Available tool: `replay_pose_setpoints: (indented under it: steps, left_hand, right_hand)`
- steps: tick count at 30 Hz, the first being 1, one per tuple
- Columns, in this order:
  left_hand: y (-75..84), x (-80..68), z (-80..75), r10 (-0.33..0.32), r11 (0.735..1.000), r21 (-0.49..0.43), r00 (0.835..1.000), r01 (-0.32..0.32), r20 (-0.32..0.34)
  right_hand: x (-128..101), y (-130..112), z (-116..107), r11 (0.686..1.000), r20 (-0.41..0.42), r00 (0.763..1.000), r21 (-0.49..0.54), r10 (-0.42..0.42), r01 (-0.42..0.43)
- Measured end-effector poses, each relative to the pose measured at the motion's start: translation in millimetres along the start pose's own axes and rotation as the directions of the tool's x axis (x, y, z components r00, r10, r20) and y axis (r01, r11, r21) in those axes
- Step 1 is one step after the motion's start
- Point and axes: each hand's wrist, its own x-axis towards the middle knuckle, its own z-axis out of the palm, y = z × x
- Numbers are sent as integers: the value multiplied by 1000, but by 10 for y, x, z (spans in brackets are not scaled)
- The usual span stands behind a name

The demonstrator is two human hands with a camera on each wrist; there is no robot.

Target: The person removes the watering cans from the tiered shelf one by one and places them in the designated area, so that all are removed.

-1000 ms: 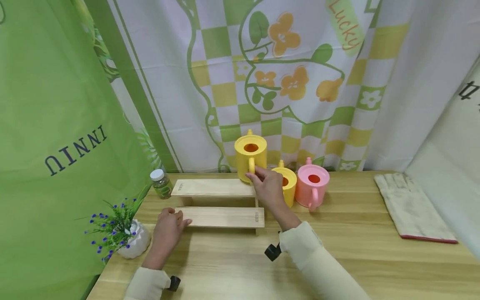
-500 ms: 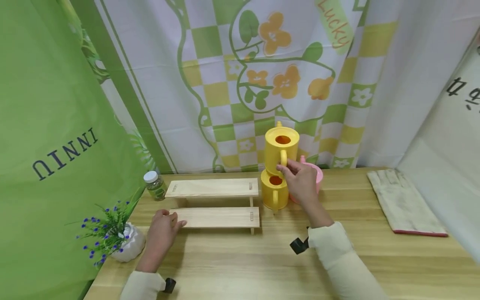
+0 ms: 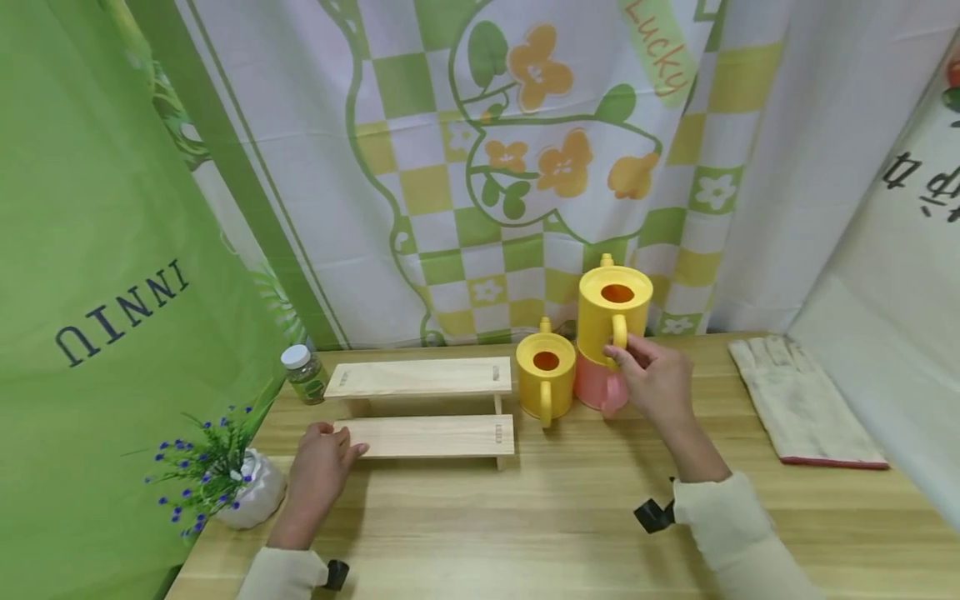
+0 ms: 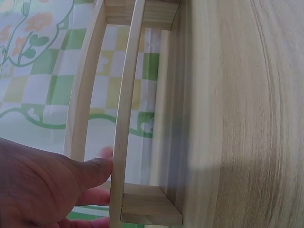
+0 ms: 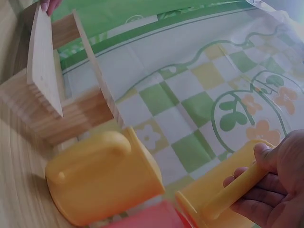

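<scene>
The right hand [image 3: 656,379] is clamped on the handle of the tall yellow watering can [image 3: 613,312], fingers curled round the handle from the side. This grip keeps the can upright with its fill hole facing up. The can sits directly above the pink watering can [image 3: 596,392]; whether it rests on the pink can or hangs just over it cannot be told. In the right wrist view the fingers [image 5: 247,183] wrap the yellow handle, with the pink body just below.

Just to the left stands the small yellow watering can [image 3: 545,373], upright on the surface [image 3: 570,517], its handle toward the person and its body beside the pink can.

The left hand [image 3: 318,458] lies on the surface with fingers relaxed and apart, the fingertips touching the left end of the lower board of the wooden step shelf [image 3: 427,408]. The left wrist view shows the thumb [image 4: 92,171] against the board's edge; this contact appears to steady the shelf.

Farther out:
- a small jar [image 3: 302,375] with a white lid, behind the shelf's left end;
- a white pot of blue flowers [image 3: 225,483], at the left edge;
- a folded cloth [image 3: 806,408], well apart on the right;
- a checked flower curtain [image 3: 525,150] behind.
</scene>
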Motion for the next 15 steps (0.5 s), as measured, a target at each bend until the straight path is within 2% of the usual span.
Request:
replay_pose_setpoints:
  steps: [6, 15]
  left_hand:
    - [3, -8, -14, 12, 1000, -4, 1000, -12, -13]
    - [8, 2, -7, 13, 1000, -3, 1000, -13, -6]
  right_hand:
    - [27, 79, -174, 999, -60, 998, -17, -32, 31]
    - [87, 251, -398, 997, -70, 996, -55, 51, -55]
